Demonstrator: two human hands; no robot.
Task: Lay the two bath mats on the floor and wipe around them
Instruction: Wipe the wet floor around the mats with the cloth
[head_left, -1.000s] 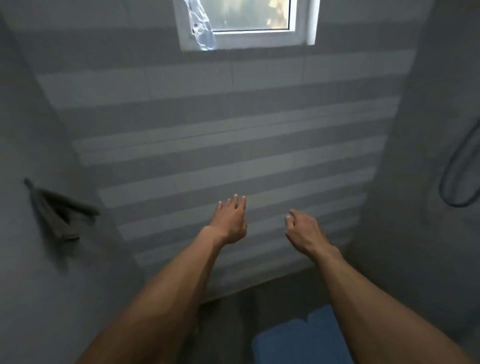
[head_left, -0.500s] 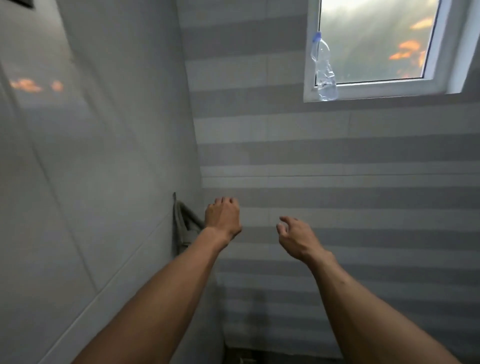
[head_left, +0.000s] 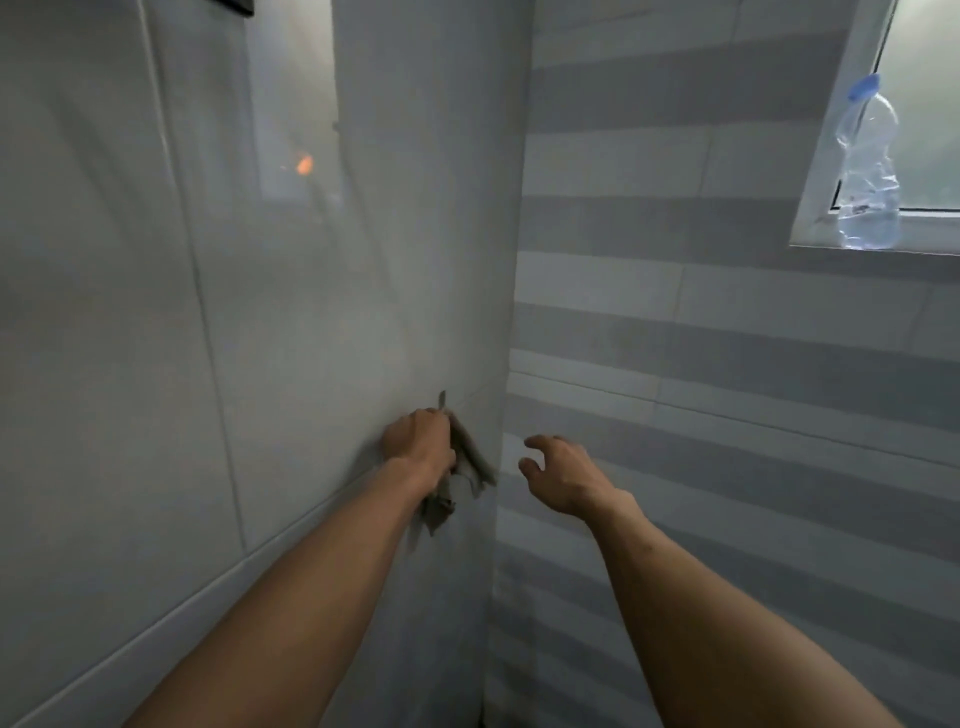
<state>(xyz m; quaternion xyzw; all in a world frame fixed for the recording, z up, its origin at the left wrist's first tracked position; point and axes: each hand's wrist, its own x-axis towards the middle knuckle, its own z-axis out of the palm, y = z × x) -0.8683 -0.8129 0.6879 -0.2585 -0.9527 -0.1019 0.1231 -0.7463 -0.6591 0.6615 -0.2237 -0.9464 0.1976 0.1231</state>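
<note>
A grey cloth (head_left: 467, 462) hangs from a hook on the pale left wall, close to the room's corner. My left hand (head_left: 418, 439) is closed around the cloth's upper part, and the cloth's lower end dangles below my wrist. My right hand (head_left: 563, 475) hovers a short way to the right of the cloth, fingers curled and apart, holding nothing. Neither bath mat nor the floor is in view.
The corner where the glossy left wall meets the striped tiled wall (head_left: 727, 415) runs down the middle. A window (head_left: 924, 130) sits at the upper right with a clear plastic bottle (head_left: 867, 176) standing on its sill.
The view has swung left and up, so the blue mat dropped out of sight. My left hand reached the hanging cloth and closed on it. My right hand stayed open beside it.
</note>
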